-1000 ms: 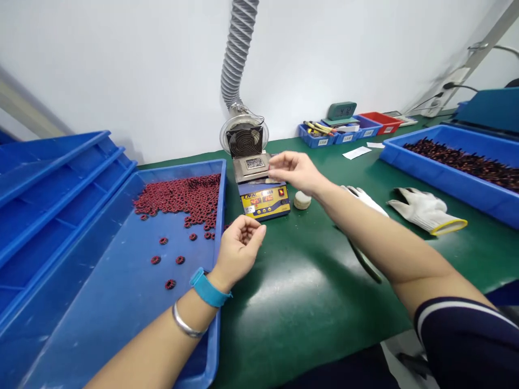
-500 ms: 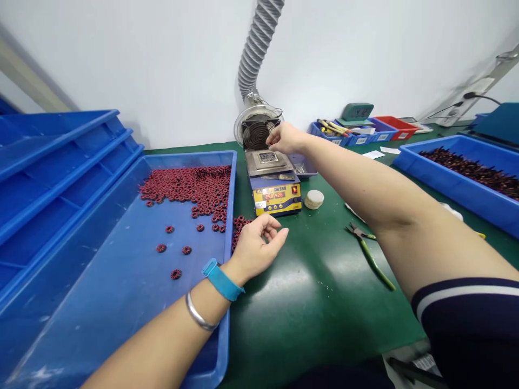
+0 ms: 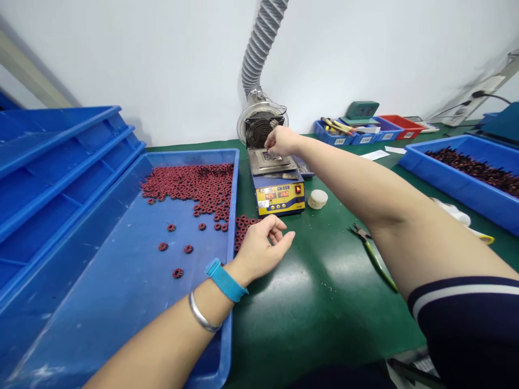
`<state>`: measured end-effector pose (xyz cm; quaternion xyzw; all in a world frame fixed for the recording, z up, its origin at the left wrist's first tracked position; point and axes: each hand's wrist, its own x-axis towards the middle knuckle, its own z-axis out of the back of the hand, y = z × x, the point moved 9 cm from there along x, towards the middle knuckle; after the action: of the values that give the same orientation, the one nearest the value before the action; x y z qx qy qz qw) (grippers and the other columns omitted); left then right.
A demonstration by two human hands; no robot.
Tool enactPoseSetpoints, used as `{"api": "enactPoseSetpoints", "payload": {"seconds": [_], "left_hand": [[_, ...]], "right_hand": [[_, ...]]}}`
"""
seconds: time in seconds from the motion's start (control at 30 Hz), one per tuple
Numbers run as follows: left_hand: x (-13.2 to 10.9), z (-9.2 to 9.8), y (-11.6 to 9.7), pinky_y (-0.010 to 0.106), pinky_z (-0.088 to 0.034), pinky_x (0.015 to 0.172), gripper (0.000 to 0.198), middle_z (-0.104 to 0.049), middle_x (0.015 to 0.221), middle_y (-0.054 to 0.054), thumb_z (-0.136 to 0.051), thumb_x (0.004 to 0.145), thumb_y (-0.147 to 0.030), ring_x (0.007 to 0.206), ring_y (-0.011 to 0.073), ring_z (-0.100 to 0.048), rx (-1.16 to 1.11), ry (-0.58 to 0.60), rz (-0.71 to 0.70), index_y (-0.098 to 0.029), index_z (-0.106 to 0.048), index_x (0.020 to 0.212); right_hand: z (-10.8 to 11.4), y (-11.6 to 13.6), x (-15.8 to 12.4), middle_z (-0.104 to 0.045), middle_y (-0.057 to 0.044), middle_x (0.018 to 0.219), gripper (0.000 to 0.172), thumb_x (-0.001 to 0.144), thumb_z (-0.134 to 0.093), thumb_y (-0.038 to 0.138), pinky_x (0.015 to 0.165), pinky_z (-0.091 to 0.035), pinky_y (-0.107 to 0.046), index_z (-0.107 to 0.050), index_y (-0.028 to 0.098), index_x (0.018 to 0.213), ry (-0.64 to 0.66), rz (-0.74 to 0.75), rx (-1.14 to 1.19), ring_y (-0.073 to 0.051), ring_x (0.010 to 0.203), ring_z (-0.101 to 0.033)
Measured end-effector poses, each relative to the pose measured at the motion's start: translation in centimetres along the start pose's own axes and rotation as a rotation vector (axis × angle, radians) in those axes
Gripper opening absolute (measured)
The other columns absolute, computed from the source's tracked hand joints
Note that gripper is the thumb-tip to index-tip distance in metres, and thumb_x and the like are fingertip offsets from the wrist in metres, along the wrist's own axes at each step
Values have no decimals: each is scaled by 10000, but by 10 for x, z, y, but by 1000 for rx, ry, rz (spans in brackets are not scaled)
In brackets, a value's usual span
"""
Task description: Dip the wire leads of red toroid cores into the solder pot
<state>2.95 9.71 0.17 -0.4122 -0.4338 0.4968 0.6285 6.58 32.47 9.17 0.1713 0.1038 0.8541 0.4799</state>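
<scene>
My right hand (image 3: 283,141) reaches over the solder pot (image 3: 279,199), a blue and yellow unit with lit red digits. Its thumb and fingertips are pinched together just above the small square bath of silvery metal (image 3: 271,156). Whatever sits in the pinch is too small and hidden to name. My left hand (image 3: 265,247) hovers in front of the pot, by the right rim of the big blue tray (image 3: 121,292). Its fingers curl loosely, the thumb stands apart, and nothing shows in it. Red-and-black wound rings (image 3: 190,182) fill the tray's far end, with more rings (image 3: 243,229) beside it.
Behind the pot stands a fan with a grey exhaust hose (image 3: 263,48). To the right are a round white pad (image 3: 317,199), green-handled cutters (image 3: 375,256) and a blue tray of dark parts (image 3: 466,167). Stacked blue trays (image 3: 65,178) rise at left; small bins (image 3: 365,132) stand behind.
My right hand has come down and slightly left, closer to the metal bath. The left hand keeps its pose. The whole view has shifted a little.
</scene>
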Motion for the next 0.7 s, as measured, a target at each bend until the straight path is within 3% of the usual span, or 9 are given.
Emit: {"api": "enactPoseSetpoints", "payload": {"seconds": [0.17,0.37,0.53,0.7], "left_hand": [[0,-1,0,222,-360,480,150,-501,590,-39,-621,758,-302,505,87,-433,26,11,-7,-177,-540,766],[0,2,-4,222,-359,486,139,-504,586,-39,-624,751,-284,516,89,-449,22,-12,-20,-172,-543,766],[1,8,-4,216,-365,499,154,-518,581,-40,-659,724,-269,523,80,-463,-59,-72,0,-166,-547,747],[3,19,0,209,-409,522,304,-550,614,-40,-761,632,-320,536,69,-508,-255,-184,47,-154,-552,778]], "right_hand": [[9,-2,-1,-652,-43,715,120,650,-725,32,913,-512,-379,-707,69,763,-63,-12,117,-210,863,-661],[28,-5,-22,-621,-8,633,140,657,-767,47,751,-560,-330,-684,116,746,-110,-48,615,-120,639,-592],[22,5,-69,-676,-14,714,199,645,-815,159,575,-535,-258,-706,157,812,10,-9,1001,-94,591,-576],[9,22,-132,-692,-1,739,297,591,-843,261,620,-551,-254,-694,169,831,22,31,1149,-101,635,-623]]}}
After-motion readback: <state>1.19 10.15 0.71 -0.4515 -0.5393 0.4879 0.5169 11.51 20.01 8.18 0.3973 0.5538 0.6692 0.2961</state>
